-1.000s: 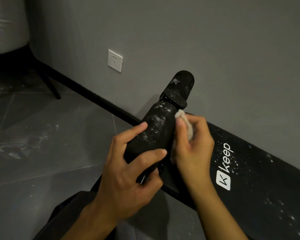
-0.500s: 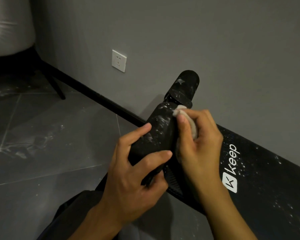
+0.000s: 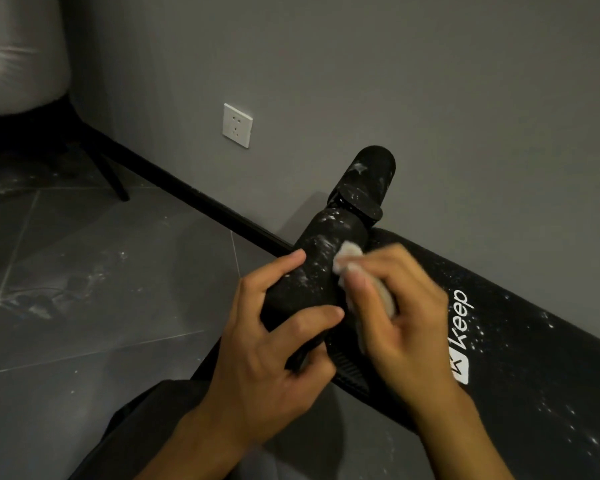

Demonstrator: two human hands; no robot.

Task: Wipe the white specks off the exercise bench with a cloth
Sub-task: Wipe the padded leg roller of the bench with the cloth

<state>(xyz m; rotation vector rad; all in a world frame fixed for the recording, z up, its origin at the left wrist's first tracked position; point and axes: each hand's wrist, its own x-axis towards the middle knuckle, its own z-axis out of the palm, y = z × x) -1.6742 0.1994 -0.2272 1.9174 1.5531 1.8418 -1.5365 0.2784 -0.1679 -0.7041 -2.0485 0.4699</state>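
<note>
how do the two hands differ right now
The left hand grips the roller with bare fingers, while the right hand pinches a cloth against it. The left hand looks sharp and the right hand is blurred. Both are at the same white-specked roller.

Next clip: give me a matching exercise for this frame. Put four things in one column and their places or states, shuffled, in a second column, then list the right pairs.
Things
1. left hand
2. right hand
3. wall socket
4. bench pad

Places or states
A. white, set in the grey wall
B. black, speckled white, printed with "keep"
C. grips the foam roller
D. holds the cloth against the foam roller

Pairs: 1-C, 2-D, 3-A, 4-B
</note>
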